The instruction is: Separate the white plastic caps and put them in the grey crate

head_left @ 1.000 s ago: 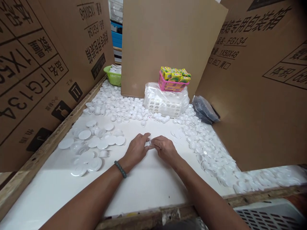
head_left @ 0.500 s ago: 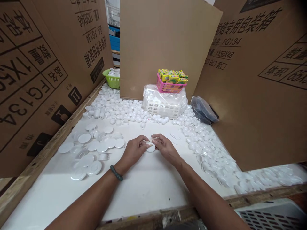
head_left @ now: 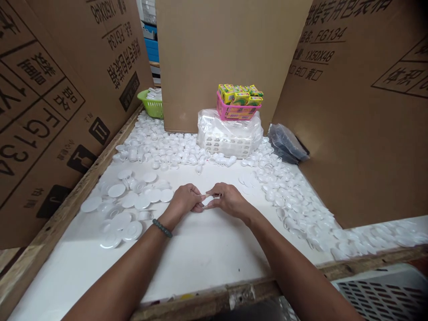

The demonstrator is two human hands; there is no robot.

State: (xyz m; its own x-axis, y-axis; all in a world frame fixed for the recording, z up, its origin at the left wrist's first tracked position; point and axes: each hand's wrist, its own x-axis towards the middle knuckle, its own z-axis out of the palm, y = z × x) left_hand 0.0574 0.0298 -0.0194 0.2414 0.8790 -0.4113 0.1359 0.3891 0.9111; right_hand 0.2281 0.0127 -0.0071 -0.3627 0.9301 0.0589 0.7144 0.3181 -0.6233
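Observation:
Above the middle of the white table, a small white disc is held between my two hands, partly covered by fingers. My left hand, with a dark beaded bracelet at the wrist, pinches its left side. From the right, the fingers and thumb of my right hand close round the disc. To the left lies a loose group of white saucer-like discs, some overlapping. A few thin white pieces lie just beyond my right hand.
Many small white plastic pieces cover the table's back, and more run along the right. A pink basket of yellow boxes sits on a clear plastic-wrapped bundle. Cardboard panels surround the table; a green basket stands back left.
My right hand has turned and now grips the disc from its right side. The disc appears tilted and more covered by fingers. The view has dipped slightly.

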